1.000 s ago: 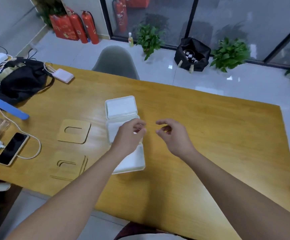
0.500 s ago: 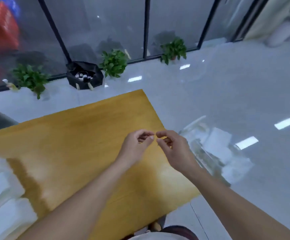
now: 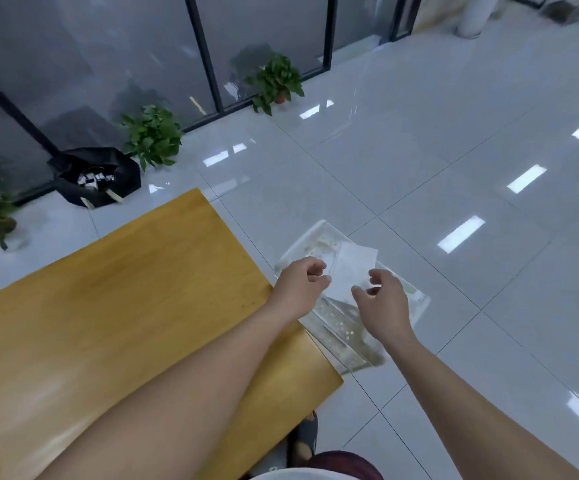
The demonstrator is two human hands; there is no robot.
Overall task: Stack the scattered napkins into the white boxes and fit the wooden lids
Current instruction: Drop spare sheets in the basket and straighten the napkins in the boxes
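Note:
A clear plastic bin (image 3: 315,237) stands on the floor just past the table's right end. A white napkin (image 3: 352,268) lies on top of the other papers in it. My left hand (image 3: 300,287) hovers over the bin's near left side, fingers loosely curled and holding nothing, its thumb close to the napkin's left edge. My right hand (image 3: 383,304) hangs over the bin's middle with fingers relaxed and spread, holding nothing. The white boxes and wooden lids are out of view.
The wooden table (image 3: 135,306) fills the lower left, and its rounded right corner ends beside the bin. Glossy tiled floor (image 3: 454,168) lies to the right. Potted plants (image 3: 153,136) and a black bag (image 3: 96,176) stand by the glass wall.
The view swung right, off the boxes and lids to the table's end. Both hands moved right, off the table and over the floor bin, and spread apart.

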